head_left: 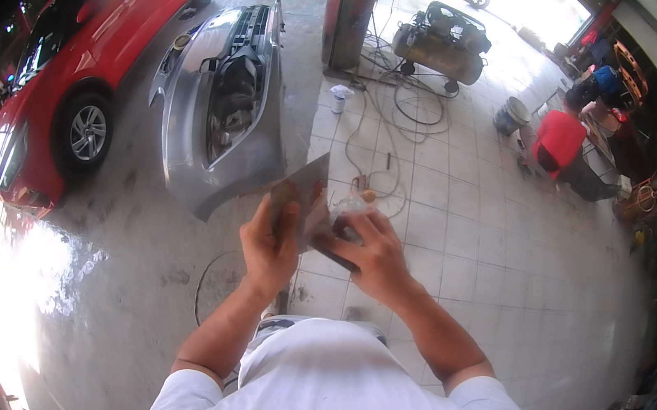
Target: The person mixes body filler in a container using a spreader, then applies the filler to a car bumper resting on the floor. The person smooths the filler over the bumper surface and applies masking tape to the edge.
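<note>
White shirt (344, 398) occupies bottom centre, bucket (511, 118) stands upper right, contents indiscernible, left hand (269, 243) grips flat plate (308, 181), and right hand (378, 257) grips blurred dark piece (340, 259).

A thin, flat, straight-edged grey-brown plate (311, 176) stands tilted in the left hand (272, 243), one corner pointing up and away, its face mottled and paler toward the right. Near its lower edge, a dark flat piece (338, 254) slants in the right hand (378, 255), partly covered.
</note>
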### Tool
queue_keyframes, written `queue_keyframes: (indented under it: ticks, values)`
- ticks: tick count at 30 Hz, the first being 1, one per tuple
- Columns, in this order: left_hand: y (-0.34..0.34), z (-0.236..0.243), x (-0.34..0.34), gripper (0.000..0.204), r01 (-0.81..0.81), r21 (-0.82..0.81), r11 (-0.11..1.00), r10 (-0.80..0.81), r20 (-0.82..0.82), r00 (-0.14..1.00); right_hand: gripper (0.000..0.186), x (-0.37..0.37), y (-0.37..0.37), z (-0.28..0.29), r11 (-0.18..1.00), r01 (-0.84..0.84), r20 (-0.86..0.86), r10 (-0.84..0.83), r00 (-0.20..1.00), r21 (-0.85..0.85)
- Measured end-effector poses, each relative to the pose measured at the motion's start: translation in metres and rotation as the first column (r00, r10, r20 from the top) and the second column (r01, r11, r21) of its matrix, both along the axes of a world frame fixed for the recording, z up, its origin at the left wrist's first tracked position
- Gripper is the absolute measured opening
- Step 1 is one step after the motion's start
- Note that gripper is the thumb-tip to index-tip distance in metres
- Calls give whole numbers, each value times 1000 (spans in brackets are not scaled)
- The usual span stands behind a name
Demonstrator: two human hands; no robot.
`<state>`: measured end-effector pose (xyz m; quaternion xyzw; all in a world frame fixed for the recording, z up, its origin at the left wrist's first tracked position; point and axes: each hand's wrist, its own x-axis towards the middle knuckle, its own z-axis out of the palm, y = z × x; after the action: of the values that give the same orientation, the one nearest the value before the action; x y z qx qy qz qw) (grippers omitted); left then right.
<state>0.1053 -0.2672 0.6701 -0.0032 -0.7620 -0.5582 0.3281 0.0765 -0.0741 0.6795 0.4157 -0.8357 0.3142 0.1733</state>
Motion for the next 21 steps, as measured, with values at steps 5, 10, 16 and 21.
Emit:
queue_keyframes:
  ticks: [5,10,16,21]
  values:
    - [-10,7,-3,25,-38,72,997,37,16,999,50,-2,10,4,998,-13,17,11,1000,65]
    - [1,9,8,25,18,-81,997,-17,22,1000,55,-11,-4,17,999,17,13,-17,1000,28]
    - [-18,9,-15,25,-98,150,984,115,-109,987,67,-7,2,-6,987,-130,97,121,988,93]
    - [-9,17,-17,30,16,888,460,-228,101,968,73,-16,-10,1,925,-226,77,260,962,-307]
